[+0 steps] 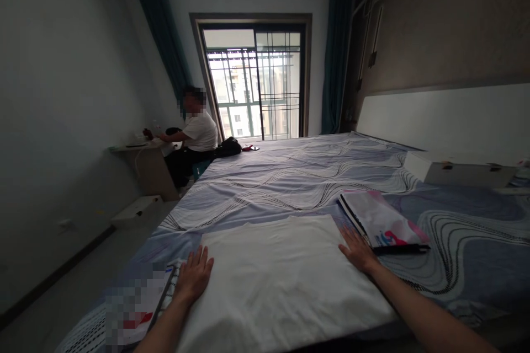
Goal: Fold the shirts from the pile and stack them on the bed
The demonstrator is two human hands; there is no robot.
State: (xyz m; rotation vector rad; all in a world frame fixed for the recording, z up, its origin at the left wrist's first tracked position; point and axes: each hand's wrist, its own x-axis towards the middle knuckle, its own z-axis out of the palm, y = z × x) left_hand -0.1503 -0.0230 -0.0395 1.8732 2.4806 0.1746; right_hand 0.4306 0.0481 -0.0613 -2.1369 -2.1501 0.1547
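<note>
A white cloth (269,281), perhaps a folded garment, lies spread flat on the bed near me, with soft wrinkles across it. My left hand (194,273) rests flat at its left edge, fingers stretched forward. At the opposite edge lies my right hand (356,247), palm down with the fingers apart. Just beyond the right hand is a pink and white printed bag (381,215) with dark edges. Beside my left forearm sits another flat printed item (141,303), partly blurred out. Neither hand grips anything.
The bed has a patterned grey-blue sheet (265,187). A white box (459,168) stands by the headboard (447,116) at right. Far left, a person (202,132) sits at a small desk (144,160). A black bag (228,146) and a phone (255,148) lie on the bed's far edge.
</note>
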